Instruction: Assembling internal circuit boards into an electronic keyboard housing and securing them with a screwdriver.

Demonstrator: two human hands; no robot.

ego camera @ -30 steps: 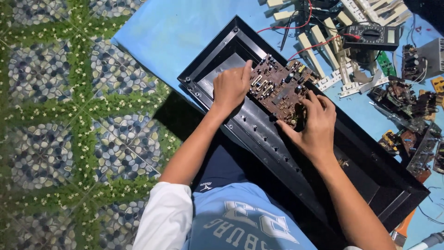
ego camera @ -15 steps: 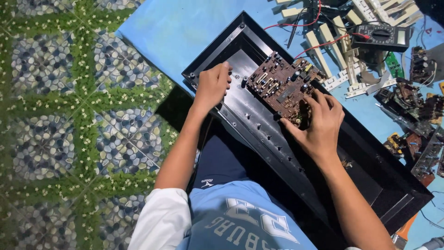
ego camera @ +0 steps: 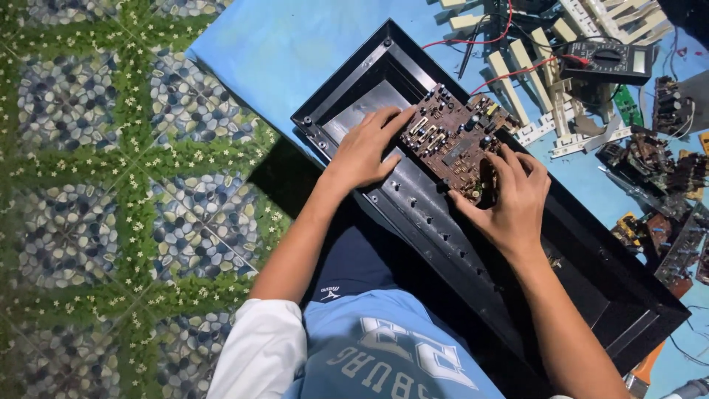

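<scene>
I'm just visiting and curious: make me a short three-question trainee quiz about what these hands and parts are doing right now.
1. True or false: both hands touch the brown circuit board.
2. Where does the circuit board sit? A) on the tiled floor B) over the open black chassis C) on the multimeter
3. What colour is the sheet under the chassis?

Key:
1. True: the left hand is at its left edge, the right hand at its near corner.
2. B
3. Blue
</scene>
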